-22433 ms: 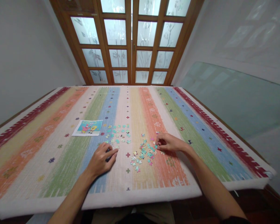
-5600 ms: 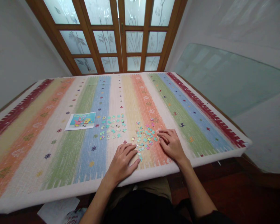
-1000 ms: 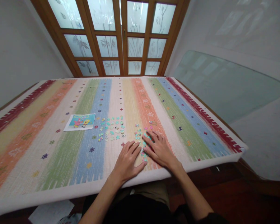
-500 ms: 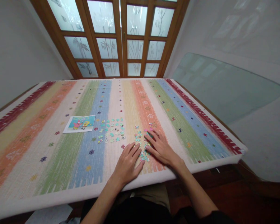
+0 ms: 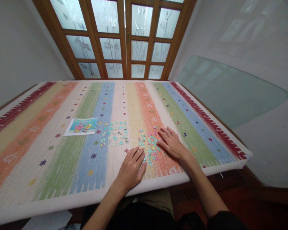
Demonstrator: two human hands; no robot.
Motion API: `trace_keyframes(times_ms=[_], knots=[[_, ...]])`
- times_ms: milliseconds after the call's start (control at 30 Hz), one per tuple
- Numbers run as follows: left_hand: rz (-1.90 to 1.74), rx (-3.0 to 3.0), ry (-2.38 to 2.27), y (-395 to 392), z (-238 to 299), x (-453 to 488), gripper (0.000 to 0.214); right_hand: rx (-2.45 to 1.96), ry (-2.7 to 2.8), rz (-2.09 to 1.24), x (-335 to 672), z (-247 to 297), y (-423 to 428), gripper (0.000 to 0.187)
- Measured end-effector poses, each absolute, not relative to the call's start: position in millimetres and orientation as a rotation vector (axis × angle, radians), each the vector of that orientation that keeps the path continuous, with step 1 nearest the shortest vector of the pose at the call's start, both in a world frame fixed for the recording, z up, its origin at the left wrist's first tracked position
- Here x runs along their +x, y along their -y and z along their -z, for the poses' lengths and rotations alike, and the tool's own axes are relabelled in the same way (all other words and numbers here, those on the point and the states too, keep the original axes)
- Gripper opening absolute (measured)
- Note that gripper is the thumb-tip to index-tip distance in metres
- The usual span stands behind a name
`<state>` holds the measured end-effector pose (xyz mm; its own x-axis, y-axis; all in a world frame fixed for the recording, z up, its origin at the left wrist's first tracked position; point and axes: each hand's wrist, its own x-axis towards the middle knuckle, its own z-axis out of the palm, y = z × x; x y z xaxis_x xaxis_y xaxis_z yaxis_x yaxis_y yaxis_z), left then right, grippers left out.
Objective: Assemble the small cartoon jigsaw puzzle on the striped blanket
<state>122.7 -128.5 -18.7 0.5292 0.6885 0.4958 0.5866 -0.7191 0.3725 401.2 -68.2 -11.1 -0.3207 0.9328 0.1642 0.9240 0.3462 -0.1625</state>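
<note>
A loose pile of small jigsaw puzzle pieces [image 5: 151, 145], mostly teal with some pink and yellow, lies on the striped cloth. My left hand [image 5: 132, 166] rests flat at the pile's near left edge, fingers stretched out. On the other side, my right hand [image 5: 172, 143] lies with its fingers extended, the tips at the pile's right edge. Neither hand shows a piece gripped in it. Left of the pile, more puzzle pieces [image 5: 115, 133] are spread out in rough rows. Farther left lies a picture sheet [image 5: 81, 126] with a pink and a yellow cartoon figure.
A striped, padded cloth [image 5: 60, 166] covers the wide table, whose near edge runs below my forearms. Wooden doors with frosted panes [image 5: 124, 48] stand at the far end. A glass panel [image 5: 230, 86] is at the right wall. Papers [image 5: 48, 220] lie below the table at left.
My right hand has moved right, off the pile, uncovering more pieces. My left hand has stayed almost in place.
</note>
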Motion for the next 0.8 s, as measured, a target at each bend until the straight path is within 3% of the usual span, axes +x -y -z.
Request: trace_keyframes(times_ms=[200,800], knots=[[-0.994,2.563,-1.111,126,19,122,0.035,-1.646,2.444,-0.076,408,11,46,0.063],[-1.092,2.523,-1.099,127,13,123,0.029,-1.360,2.388,-0.173,412,-1,36,0.036]])
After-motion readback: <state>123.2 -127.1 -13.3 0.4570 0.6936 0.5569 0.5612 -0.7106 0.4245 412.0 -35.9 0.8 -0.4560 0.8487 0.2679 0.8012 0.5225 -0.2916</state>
